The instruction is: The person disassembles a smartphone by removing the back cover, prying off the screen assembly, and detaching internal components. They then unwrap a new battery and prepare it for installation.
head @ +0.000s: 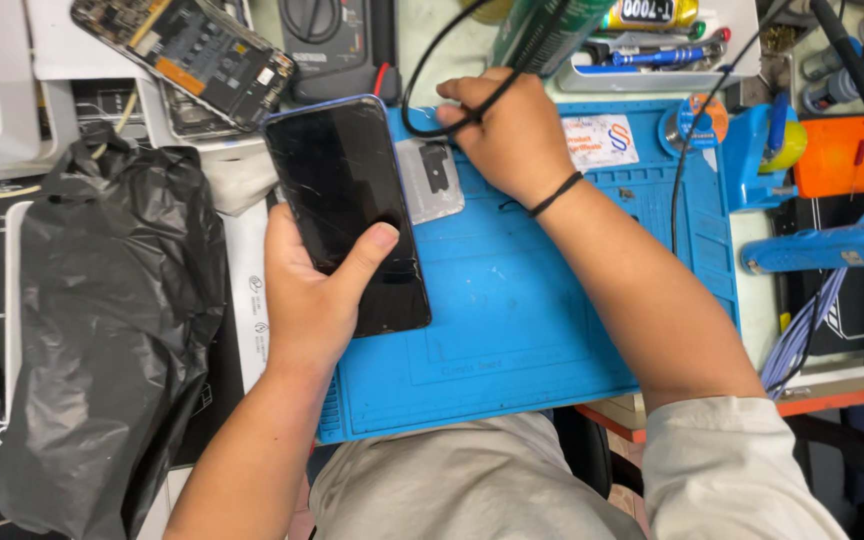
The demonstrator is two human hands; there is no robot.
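A blue silicone work mat (532, 330) covers the middle of a crowded repair bench, with a crumpled black plastic bag (112, 330) slumped off its nine o'clock edge. Over the mat's ten o'clock corner the person's left hand (312, 300) is clamped around a dark-screened smartphone (347, 210), thumb pressed flat on the glass and fingers wrapped behind it, the handset tilted slightly with its top toward twelve o'clock. At the mat's twelve o'clock edge the right hand (507, 130), a thin black band on the wrist, is closed on a black cable (432, 55) that loops out toward ten o'clock; the fingertips are hidden beneath the knuckles. Between the two hands a small silver metal plate (432, 180) lies flat on the mat, just beside the phone's three o'clock edge. At eleven o'clock from the phone an opened handset (192, 55) shows its bare circuit board. A blue hand tool (832, 245) rests at three o'clock, off the mat.
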